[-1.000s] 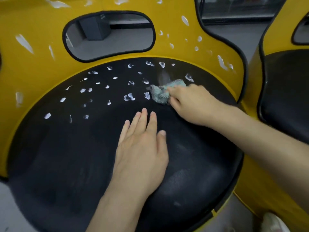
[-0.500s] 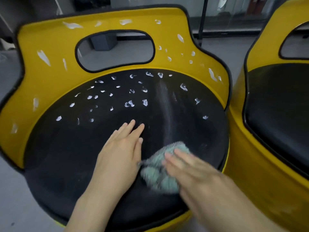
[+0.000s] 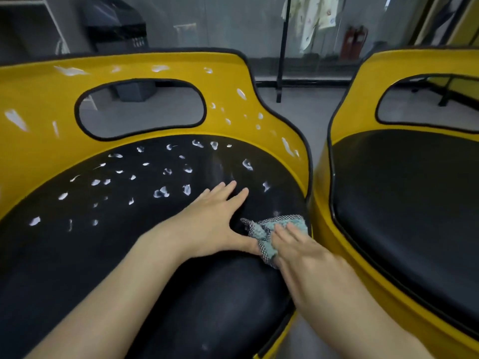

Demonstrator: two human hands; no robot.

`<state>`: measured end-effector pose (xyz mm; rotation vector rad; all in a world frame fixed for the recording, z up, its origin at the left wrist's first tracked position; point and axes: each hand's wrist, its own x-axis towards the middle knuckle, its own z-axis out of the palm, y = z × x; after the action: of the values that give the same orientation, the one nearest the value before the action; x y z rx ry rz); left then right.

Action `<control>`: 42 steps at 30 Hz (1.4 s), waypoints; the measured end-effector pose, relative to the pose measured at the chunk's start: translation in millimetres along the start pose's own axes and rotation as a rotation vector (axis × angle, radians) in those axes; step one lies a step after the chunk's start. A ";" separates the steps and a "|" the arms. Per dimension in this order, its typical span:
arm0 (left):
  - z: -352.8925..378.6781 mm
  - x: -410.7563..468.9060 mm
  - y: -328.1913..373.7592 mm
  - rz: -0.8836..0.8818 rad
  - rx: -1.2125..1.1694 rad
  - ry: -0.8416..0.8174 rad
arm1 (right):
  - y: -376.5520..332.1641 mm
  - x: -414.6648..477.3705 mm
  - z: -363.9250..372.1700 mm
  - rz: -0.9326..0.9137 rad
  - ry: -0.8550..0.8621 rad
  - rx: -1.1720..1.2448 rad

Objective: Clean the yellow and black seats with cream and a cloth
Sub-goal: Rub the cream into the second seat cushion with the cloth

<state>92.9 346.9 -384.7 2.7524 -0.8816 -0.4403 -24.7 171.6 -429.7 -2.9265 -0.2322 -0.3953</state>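
The right grip (image 3: pixel 298 251) lies with its fingers stretched out fairly straight on top of a bunched teal and grey checked cloth (image 3: pixel 274 225), pressing it down on the cushion; the thumb is hidden, so whether it pinches the fabric cannot be told. The left grip (image 3: pixel 212 221) holds nothing: it rests flat, palm down, fingers straight and slightly spread, with its thumb just beside the cloth. Both are on the near yellow moulded seat with black edging (image 3: pixel 39 104), which fills most of the view. Its round black padded cushion (image 3: pixel 103 268) carries the cloth at its 3 o'clock edge, and the left grip sits a little inward of that, fingertips pointing towards 1 o'clock. A second yellow and black seat (image 3: pixel 363 81) stands just beside the first at 3 o'clock, its own black cushion (image 3: pixel 414 203) showing no marks. The near seat's backrest has a wide rounded cut-out (image 3: pixel 140 107) rimmed in black at 12 o'clock. Beyond the seats, at 12 o'clock, are a grey floor (image 3: pixel 298 104), a dark bin (image 3: pixel 114 24), a black upright pole (image 3: pixel 283 47) and a pale garment (image 3: pixel 311 19) hanging near it. Small white dabs of cream (image 3: pixel 160 192) dot the near cushion from 9 o'clock round through 12 to 2 o'clock; a faint smeared streak runs between them near 1 o'clock. More white smears (image 3: pixel 15 119) mark the yellow backrest, at its 9 o'clock side, along its top rim and down its 2 o'clock shoulder.
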 end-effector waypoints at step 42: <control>20.2 3.2 -20.5 -0.060 -0.064 0.154 | 40.7 208.6 22.7 0.007 -0.231 -0.121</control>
<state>99.2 359.1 -410.2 2.7161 -0.7369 -0.2572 186.9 163.6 -400.0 -3.0903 -0.2361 -0.0709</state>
